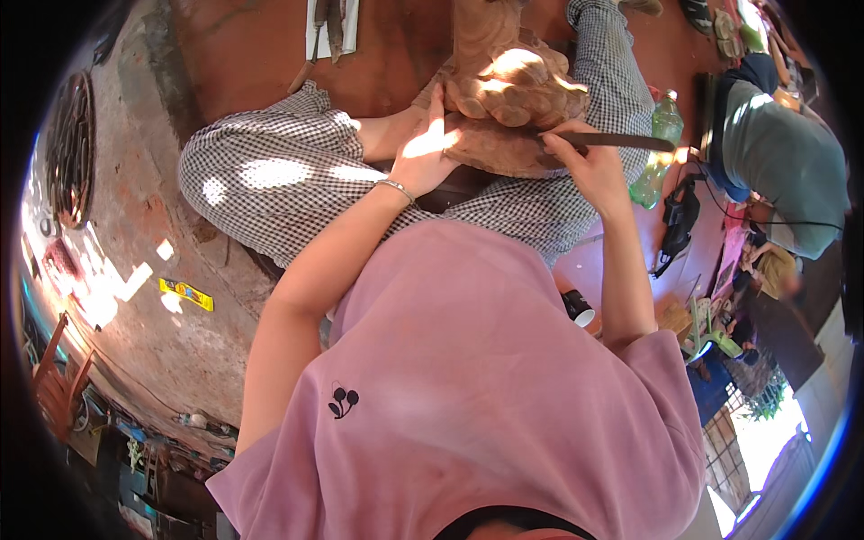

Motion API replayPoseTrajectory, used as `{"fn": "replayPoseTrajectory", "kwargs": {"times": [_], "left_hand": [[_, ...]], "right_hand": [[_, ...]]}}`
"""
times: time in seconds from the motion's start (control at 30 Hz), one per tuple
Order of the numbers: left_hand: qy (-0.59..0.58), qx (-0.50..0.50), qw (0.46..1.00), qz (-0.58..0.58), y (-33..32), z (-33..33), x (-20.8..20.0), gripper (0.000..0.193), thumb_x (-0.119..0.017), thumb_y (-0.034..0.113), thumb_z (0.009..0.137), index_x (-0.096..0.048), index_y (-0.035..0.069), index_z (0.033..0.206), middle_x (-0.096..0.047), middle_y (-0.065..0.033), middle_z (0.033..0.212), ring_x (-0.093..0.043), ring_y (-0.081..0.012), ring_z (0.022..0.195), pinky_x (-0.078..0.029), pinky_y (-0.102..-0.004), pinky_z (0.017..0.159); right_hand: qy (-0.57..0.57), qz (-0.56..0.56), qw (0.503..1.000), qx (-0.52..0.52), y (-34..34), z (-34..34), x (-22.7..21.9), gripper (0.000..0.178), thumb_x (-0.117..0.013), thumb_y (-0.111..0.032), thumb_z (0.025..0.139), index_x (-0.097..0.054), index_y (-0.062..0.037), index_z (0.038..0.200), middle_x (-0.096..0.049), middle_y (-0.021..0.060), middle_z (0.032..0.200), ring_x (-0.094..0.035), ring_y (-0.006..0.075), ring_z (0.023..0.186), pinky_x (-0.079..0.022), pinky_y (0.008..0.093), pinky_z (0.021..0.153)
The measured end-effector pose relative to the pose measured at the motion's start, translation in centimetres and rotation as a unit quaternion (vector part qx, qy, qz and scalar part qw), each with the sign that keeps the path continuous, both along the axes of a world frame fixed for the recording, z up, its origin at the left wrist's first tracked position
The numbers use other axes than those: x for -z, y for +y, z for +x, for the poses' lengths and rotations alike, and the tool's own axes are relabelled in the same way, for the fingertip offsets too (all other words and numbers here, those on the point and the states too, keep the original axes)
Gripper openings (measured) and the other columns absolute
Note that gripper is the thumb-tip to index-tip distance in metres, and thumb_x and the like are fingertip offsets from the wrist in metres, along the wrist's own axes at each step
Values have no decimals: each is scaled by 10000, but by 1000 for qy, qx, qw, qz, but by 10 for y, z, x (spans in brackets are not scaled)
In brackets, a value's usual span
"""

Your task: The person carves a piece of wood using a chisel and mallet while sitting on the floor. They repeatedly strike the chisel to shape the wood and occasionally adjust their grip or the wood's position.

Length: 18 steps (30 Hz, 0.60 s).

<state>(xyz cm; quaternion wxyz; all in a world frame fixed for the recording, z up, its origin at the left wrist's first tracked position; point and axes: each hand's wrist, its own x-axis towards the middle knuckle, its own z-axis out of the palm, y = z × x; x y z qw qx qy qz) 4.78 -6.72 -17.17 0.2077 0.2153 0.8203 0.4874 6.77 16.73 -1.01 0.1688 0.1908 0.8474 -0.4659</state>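
Note:
A reddish-brown wood carving [517,85] with rounded lumps above a broad base [495,148] sits between my crossed legs. At the base's left edge, my left hand [425,160] holds the carving, the index finger stretched along its side and the thumb against the base. My right hand [589,171] pinches a long flat dark tool [630,140], like a file or chisel. One end of it lies at the base's right side, below the lumps; the other sticks out to the right. The exact working tip is hidden by my fingers and the carving.
More long-handled tools [326,31] lie on a white sheet at the far left. To the right stand a green plastic bottle [664,126], a black power tool [680,216] with a cord, and a cup [578,308]. Another person [778,153] sits beyond. A yellow packet [186,294] lies left.

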Motion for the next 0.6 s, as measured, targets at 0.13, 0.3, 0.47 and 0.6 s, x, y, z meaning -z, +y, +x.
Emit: {"fn": "replayPoseTrajectory", "kwargs": {"times": [0.13, 0.3, 0.47, 0.6], "left_hand": [[-74, 8, 997, -11, 0, -2, -10, 988, -635, 258, 943, 120, 80, 1554, -623, -272, 1186, -655, -399, 1012, -531, -404, 864], [-32, 0, 1000, -2, 1, -2, -8, 974, -622, 267, 950, 118, 87, 1558, -583, -263, 1281, -616, -405, 1116, -516, -402, 919], [-53, 6, 999, -5, -1, -2, -4, 1047, -653, 350, 905, 116, 72, 1559, -608, -197, 1288, -597, -373, 1158, -507, -400, 946], [-64, 6, 998, 21, 0, -1, -3, 985, -609, 283, 953, 149, 94, 1552, -609, -237, 1266, -624, -399, 1115, -519, -406, 930]], "right_hand": [[37, -110, 993, -3, -10, -6, -19, 76, -707, -10, 861, -654, 44, 873, -712, 59, 918, -694, 133, 828, -581, 264, 743], [-14, -45, 982, -184, 0, -20, -21, 62, -705, -18, 847, -668, 15, 885, -697, 74, 888, -667, 144, 789, -541, 274, 690], [54, -13, 965, -255, -2, -34, -28, 97, -718, -51, 830, -648, 6, 868, -658, 91, 807, -644, 172, 743, -503, 300, 648], [19, -25, 926, -377, -9, -62, -41, 141, -734, -30, 784, -628, 6, 870, -646, 86, 805, -634, 212, 745, -506, 317, 672]]}}
